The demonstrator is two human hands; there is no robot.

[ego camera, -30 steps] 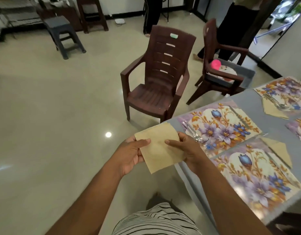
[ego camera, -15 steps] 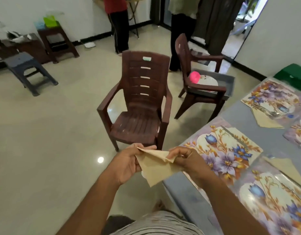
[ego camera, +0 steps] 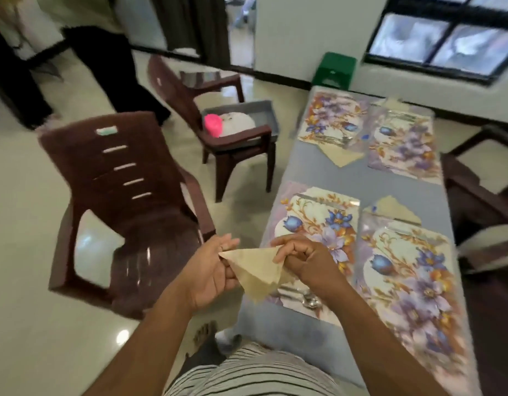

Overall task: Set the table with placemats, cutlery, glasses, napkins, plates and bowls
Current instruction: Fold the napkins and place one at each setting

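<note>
Right now you hold the napkin (ego camera: 254, 271) folded into a triangle, just off the near left corner of the worktop (ego camera: 370, 181). Your left hand (ego camera: 211, 271) pinches its left point, and your right hand (ego camera: 303, 260) has fingers curled round its right corner; both grips hold nothing else. Keep the top edge taut between them and line up the two layers before pressing the crease, as the paper looks soft and slips easily. The near left placemat (ego camera: 318, 224) seems to lack a napkin, while other mats have one tucked at an edge. Lay yours likewise, clear of the cutlery (ego camera: 307, 298) on that mat's near edge.
</note>
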